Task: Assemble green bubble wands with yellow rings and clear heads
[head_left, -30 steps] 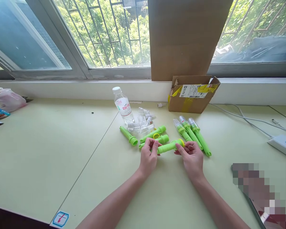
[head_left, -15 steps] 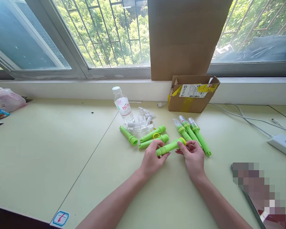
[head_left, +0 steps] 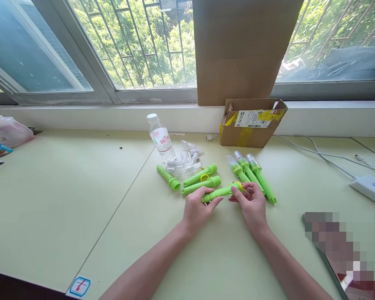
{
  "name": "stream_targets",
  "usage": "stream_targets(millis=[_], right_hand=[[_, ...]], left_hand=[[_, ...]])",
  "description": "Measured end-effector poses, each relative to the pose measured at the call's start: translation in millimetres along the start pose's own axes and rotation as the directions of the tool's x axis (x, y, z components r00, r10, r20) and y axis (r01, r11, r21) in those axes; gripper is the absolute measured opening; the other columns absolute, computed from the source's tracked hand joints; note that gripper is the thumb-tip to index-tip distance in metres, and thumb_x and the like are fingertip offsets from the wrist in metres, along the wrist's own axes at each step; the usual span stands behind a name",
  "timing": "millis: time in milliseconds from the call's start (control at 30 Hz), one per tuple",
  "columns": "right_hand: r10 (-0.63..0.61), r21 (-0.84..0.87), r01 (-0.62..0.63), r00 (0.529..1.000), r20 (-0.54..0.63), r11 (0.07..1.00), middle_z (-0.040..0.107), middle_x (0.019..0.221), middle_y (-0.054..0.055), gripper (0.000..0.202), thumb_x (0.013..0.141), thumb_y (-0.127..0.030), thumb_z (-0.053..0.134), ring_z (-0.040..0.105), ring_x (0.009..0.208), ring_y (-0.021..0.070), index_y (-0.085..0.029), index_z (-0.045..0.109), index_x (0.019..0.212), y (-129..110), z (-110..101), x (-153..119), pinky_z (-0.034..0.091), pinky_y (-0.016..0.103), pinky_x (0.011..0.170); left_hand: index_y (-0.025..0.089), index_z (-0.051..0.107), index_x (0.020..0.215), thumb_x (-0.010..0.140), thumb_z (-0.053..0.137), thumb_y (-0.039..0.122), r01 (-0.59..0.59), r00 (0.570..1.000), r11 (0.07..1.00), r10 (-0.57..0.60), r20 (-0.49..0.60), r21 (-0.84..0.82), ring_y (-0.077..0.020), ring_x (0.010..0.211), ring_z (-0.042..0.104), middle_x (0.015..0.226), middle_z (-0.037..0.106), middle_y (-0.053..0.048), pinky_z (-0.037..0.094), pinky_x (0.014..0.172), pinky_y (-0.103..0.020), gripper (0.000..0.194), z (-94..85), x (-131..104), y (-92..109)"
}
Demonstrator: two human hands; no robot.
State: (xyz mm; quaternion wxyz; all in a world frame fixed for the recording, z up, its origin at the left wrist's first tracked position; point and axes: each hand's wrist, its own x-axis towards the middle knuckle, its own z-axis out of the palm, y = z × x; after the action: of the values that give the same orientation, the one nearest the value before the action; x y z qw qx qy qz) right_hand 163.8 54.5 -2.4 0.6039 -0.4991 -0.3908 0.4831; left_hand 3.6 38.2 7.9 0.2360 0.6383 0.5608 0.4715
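Observation:
Between my hands a green plastic tube (head_left: pixel 217 194) lies slanted, with a yellow ring (head_left: pixel 238 186) around its upper right end. My left hand (head_left: pixel 198 207) is closed around the lower left end. The fingers of my right hand (head_left: pixel 251 202) pinch the ringed end; their tips are partly hidden. Just beyond my left hand are two more green tubes (head_left: pixel 203 183) with threaded ends, a loose yellow ring (head_left: pixel 204 178) by them. Another green tube (head_left: pixel 168 178) lies further left. Past my right hand, three green tubes with clear caps (head_left: pixel 258 177) lie side by side.
Several clear plastic caps (head_left: pixel 192 167) and small white pieces are heaped beside an upright water bottle (head_left: pixel 162 139). An open cardboard box (head_left: pixel 246 134) stands by the wall. On the right are a power strip (head_left: pixel 370 188), cables and a blurred phone-like object (head_left: pixel 329 254).
The held tube has shifted slightly left and turned a little, its lower end sinking deeper into my left hand. My right fingers stay at the yellow ring.

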Motion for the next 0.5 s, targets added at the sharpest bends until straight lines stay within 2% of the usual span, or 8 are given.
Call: stream_targets(millis=[167, 267, 400, 500], right_hand=[[0.009, 0.001, -0.009, 1.000, -0.008, 1.000, 0.062, 0.080, -0.002, 0.037, 0.067, -0.038, 0.080, 0.064, 0.060, 0.0133, -0.020, 0.050, 0.080, -1.0, -0.5, 0.4, 0.062, 0.032, 0.060], [0.012, -0.001, -0.012, 1.000, -0.004, 1.000, 0.063, 0.081, -0.002, 0.036, 0.067, -0.037, 0.080, 0.063, 0.060, 0.0122, -0.020, 0.051, 0.081, -0.5, -0.5, 0.1, 0.062, 0.032, 0.060], [0.003, 0.008, -0.003, 1.000, 0.029, 1.000, 0.064, 0.097, 0.001, 0.036, 0.067, -0.034, 0.080, 0.065, 0.069, 0.0133, -0.020, 0.051, 0.082, 0.5, 0.0, -1.2, 0.062, 0.032, 0.063], [0.004, -0.003, -0.004, 0.998, 0.055, 1.000, 0.064, 0.105, 0.003, 0.036, 0.068, -0.033, 0.080, 0.067, 0.072, 0.0146, -0.020, 0.050, 0.082, 0.8, 0.5, -2.2, 0.062, 0.033, 0.065]], left_hand=[[0.018, 0.065, 0.080, 0.075, 0.070, 0.044, 0.081, 0.995, 0.997, -0.080, 0.057, -0.011, -0.0126, 0.050, 0.054, 0.061, 0.064, 0.000, 0.041, 0.048, -0.024, 0.026, -2.6, 1.6, 1.0], [0.018, 0.064, 0.076, 0.074, 0.070, 0.047, 0.176, 0.981, 0.980, -0.167, 0.096, -0.090, -0.0119, 0.046, 0.052, 0.056, 0.060, 0.002, 0.039, 0.044, -0.023, 0.029, -4.1, 3.0, 3.3], [0.018, 0.060, 0.073, 0.072, 0.070, 0.050, 0.402, 0.912, 0.884, -0.363, 0.189, -0.239, -0.0102, 0.037, 0.050, 0.054, 0.060, 0.002, 0.036, 0.036, -0.022, 0.033, -6.0, 6.3, 7.8], [0.018, 0.057, 0.071, 0.071, 0.071, 0.050, 0.497, 0.865, 0.819, -0.443, 0.236, -0.287, -0.0097, 0.035, 0.050, 0.052, 0.059, 0.002, 0.036, 0.035, -0.021, 0.036, -7.9, 9.7, 9.0]])
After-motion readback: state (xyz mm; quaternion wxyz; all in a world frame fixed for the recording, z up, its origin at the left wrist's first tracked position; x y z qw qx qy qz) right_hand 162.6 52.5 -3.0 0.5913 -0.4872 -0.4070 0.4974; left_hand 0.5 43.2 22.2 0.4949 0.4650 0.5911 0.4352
